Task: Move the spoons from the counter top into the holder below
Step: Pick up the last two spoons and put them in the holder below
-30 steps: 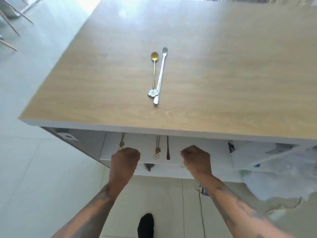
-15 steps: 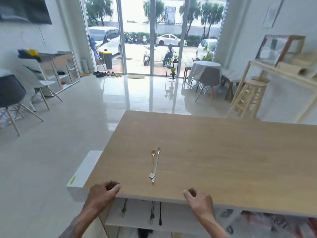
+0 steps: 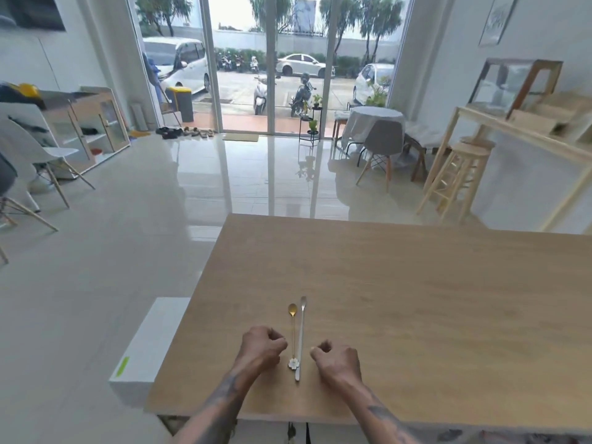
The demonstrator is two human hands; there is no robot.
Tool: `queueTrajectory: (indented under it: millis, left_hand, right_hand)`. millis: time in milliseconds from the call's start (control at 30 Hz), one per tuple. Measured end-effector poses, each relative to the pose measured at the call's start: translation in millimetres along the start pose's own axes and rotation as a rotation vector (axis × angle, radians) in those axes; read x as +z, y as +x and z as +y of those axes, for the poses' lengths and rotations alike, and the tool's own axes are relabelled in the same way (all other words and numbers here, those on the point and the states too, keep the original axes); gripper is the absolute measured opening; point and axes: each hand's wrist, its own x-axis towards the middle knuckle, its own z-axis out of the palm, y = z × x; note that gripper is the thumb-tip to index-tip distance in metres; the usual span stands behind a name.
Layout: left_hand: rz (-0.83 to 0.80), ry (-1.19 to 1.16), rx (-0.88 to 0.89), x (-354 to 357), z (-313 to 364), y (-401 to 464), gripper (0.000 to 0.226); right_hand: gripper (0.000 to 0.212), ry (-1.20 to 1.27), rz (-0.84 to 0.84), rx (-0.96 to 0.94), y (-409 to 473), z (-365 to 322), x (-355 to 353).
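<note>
Two spoons lie side by side on the wooden counter top [image 3: 416, 299]: a gold spoon [image 3: 292, 328] with a white flower end [image 3: 293, 363] and a longer silver spoon [image 3: 300, 338]. My left hand [image 3: 261, 347] hovers just left of the gold spoon, fingers curled, holding nothing. On the other side, my right hand [image 3: 338, 360] sits just right of the silver spoon, fingers also curled and empty. Neither hand touches a spoon. Under the counter's front edge, dark hanging utensil tips [image 3: 291, 432] peek out; the holder itself is hidden.
A white box [image 3: 150, 347] stands on the floor at the counter's left. Beyond the counter, glossy tile floor runs to glass doors. Chairs [image 3: 41, 161] stand at left; a stool [image 3: 461, 174] and a shelf unit at right.
The view rose from the shelf under the counter to the counter top and room. Both hands came up from below the edge and moved inward beside the two spoons.
</note>
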Motion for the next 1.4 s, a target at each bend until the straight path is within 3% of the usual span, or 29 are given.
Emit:
queueTrajectory:
  millis: [233, 433, 500, 600, 767, 933, 1067, 1133, 1267, 1400]
  left_hand:
    - [-0.030, 0.008, -0.102, 10, 13, 47, 0.017]
    - [-0.101, 0.050, -0.251, 4, 22, 66, 0.012]
    - [-0.094, 0.112, -0.248, 6, 28, 65, 0.019]
    - [-0.070, 0.193, -0.223, 13, 37, 61, 0.032]
    - [-0.061, 0.261, -0.236, 22, 46, 56, 0.014]
    - [-0.057, 0.214, -0.198, 14, 41, 48, 0.020]
    - [-0.040, 0.086, -0.152, 3, 25, 39, 0.024]
    - [-0.020, 0.032, -0.142, -7, 16, 33, 0.019]
    - [0.015, -0.157, -0.095, -32, 0, 21, 0.008]
    - [0.003, -0.259, -0.009, -59, 1, 5, 0.010]
  right_hand:
    - [0.033, -0.120, 0.006, -0.026, 44, -22, 13]
    - [0.019, -0.282, -0.029, -0.037, 72, -31, 11]
    - [0.016, -0.373, -0.048, -0.018, 77, -34, 11]
    - [0.028, -0.466, -0.044, 0.032, 84, -37, 10]
    - [0.007, -0.438, -0.103, 0.107, 93, -40, 6]
    - [0.030, -0.463, -0.159, 0.055, 87, -34, 1]
    - [0.021, -0.553, -0.106, -0.009, 75, -33, 11]
    - [0.036, -0.562, -0.072, -0.020, 70, -33, 13]
    - [0.036, -0.405, -0.107, -0.021, 65, -28, 5]
    - [0.012, 0.240, -0.248, 0.055, 52, -22, -7]
